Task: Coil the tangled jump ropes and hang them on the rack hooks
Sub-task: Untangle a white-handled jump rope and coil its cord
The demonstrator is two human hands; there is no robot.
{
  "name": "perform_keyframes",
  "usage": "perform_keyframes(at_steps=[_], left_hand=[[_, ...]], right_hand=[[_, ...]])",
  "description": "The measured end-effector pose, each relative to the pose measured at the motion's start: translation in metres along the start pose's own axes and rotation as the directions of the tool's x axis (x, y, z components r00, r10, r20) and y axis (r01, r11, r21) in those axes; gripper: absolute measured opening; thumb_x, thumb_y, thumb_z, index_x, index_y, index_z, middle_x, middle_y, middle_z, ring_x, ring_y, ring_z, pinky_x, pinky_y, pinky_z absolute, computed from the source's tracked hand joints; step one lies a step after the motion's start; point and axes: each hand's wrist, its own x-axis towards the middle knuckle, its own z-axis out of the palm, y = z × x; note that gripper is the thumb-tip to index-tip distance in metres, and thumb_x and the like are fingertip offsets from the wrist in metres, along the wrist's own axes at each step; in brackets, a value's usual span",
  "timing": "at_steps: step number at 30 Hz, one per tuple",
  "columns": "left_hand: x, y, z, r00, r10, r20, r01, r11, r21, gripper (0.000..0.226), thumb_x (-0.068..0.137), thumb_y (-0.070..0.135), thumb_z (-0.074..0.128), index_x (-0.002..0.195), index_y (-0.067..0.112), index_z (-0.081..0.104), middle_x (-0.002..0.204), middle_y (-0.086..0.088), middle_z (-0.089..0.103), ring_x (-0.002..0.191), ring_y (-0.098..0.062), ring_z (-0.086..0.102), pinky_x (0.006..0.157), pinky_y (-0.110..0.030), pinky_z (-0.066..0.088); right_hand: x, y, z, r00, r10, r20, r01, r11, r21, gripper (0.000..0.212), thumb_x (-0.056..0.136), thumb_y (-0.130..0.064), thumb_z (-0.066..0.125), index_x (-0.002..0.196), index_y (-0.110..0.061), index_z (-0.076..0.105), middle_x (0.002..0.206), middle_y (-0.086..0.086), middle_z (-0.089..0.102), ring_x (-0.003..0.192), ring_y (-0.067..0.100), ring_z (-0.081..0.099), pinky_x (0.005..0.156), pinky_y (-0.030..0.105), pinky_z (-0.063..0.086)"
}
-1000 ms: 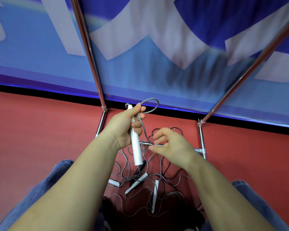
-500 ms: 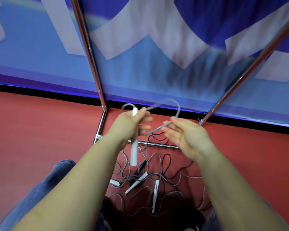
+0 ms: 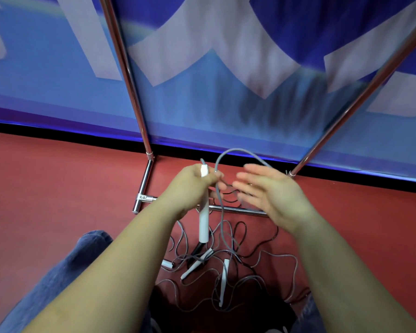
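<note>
My left hand (image 3: 190,185) grips a white jump rope handle (image 3: 204,224) upright, with its lower end hanging below my fist. The grey rope (image 3: 240,151) rises from my left fingers in an arch toward my right hand (image 3: 271,195), whose blurred fingers are spread apart beside the loop; whether they touch the rope is unclear. One strand drops from the left hand into the tangled pile of grey and black ropes (image 3: 226,265) on the red floor, where several white handles lie. No rack hooks are in view.
The chrome rack frame has a left upright (image 3: 127,75), a slanted right pole (image 3: 360,97) and a low crossbar (image 3: 238,209) just beyond the pile. A blue and white banner covers the wall behind. My knees in blue jeans (image 3: 58,280) flank the pile.
My right hand moved from pinching the rope low by the crossbar up and right, then back toward the left hand with fingers spread. The rope loop above my left hand grew taller.
</note>
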Motion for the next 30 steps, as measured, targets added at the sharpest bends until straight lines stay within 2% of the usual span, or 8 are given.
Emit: perform_keyframes(at_steps=[2,4,7,14,20,23,25,30], left_hand=[[0.0,0.004,-0.001,0.998,-0.028,-0.063,0.019,0.99,-0.142,0.014,0.098,0.013,0.051,0.087,0.012,0.06,0.062,0.002,0.07,0.052,-0.011,0.065,0.06,-0.027,0.053],[0.0,0.007,-0.003,0.994,-0.059,-0.089,0.034,0.967,-0.254,0.015,0.098,0.014,0.05,0.087,0.012,0.06,0.061,0.002,0.07,0.052,-0.011,0.066,0.057,-0.027,0.054],[0.002,0.008,-0.006,0.991,-0.082,-0.104,0.039,0.931,-0.362,0.016,0.099,0.017,0.049,0.088,0.014,0.06,0.063,0.003,0.071,0.055,-0.011,0.068,0.054,-0.026,0.056],[0.003,0.012,-0.008,0.99,-0.095,-0.101,0.038,0.885,-0.465,0.016,0.099,0.02,0.049,0.09,0.015,0.061,0.068,0.004,0.073,0.059,-0.011,0.07,0.049,-0.022,0.054],[0.003,0.012,-0.012,0.992,-0.073,-0.107,0.018,0.896,-0.444,0.015,0.099,0.021,0.049,0.092,0.016,0.062,0.076,0.002,0.074,0.066,-0.013,0.071,0.059,-0.026,0.057],[0.004,0.007,-0.011,0.987,0.003,-0.163,-0.036,0.979,-0.198,0.012,0.098,0.019,0.051,0.093,0.018,0.063,0.086,0.0,0.073,0.073,-0.015,0.067,0.071,-0.03,0.051],[0.001,0.003,-0.007,0.998,0.033,-0.056,-0.032,0.999,0.01,0.011,0.096,0.02,0.055,0.097,0.016,0.065,0.098,-0.005,0.072,0.083,-0.017,0.067,0.076,-0.029,0.05],[-0.006,-0.005,0.005,0.96,-0.059,0.275,-0.031,0.95,0.312,0.018,0.096,0.008,0.052,0.106,0.003,0.067,0.092,-0.002,0.068,0.079,-0.008,0.059,0.069,-0.005,0.044]], right_hand=[[0.001,0.014,0.0,0.993,-0.03,0.116,0.09,0.83,-0.551,0.021,0.088,-0.004,0.06,0.105,-0.016,0.059,0.087,-0.001,0.064,0.077,0.012,0.06,0.07,0.026,0.052],[0.002,0.028,0.002,0.973,0.077,0.218,0.119,0.642,-0.757,0.015,0.085,-0.008,0.065,0.093,-0.02,0.063,0.075,-0.006,0.061,0.069,0.009,0.055,0.071,0.026,0.048],[0.002,0.033,0.006,0.969,0.112,0.222,0.102,0.637,-0.764,0.014,0.085,-0.011,0.066,0.078,-0.023,0.065,0.073,0.0,0.064,0.069,0.015,0.057,0.07,0.032,0.049],[-0.002,0.03,0.013,0.929,0.167,0.332,0.108,0.734,-0.671,0.02,0.084,-0.003,0.06,0.084,-0.022,0.064,0.081,0.023,0.053,0.078,0.02,0.047,0.072,0.033,0.042],[-0.002,0.026,0.011,0.948,0.142,0.284,0.093,0.732,-0.675,0.017,0.09,-0.001,0.057,0.082,-0.016,0.057,0.073,0.003,0.06,0.063,0.01,0.057,0.059,0.017,0.048],[-0.001,0.017,0.008,0.989,0.026,0.143,0.044,0.886,-0.462,0.009,0.092,-0.01,0.058,0.084,-0.014,0.056,0.079,0.003,0.065,0.062,0.011,0.064,0.061,0.02,0.053],[0.0,0.009,0.007,0.999,0.007,0.038,-0.001,0.99,-0.142,0.007,0.092,-0.009,0.057,0.085,-0.011,0.058,0.079,0.004,0.067,0.063,0.013,0.069,0.059,0.022,0.056],[0.002,-0.002,0.001,0.993,0.095,-0.076,-0.058,0.918,0.394,0.01,0.093,-0.008,0.053,0.086,-0.008,0.06,0.067,0.002,0.071,0.062,0.012,0.071,0.05,0.021,0.055]])
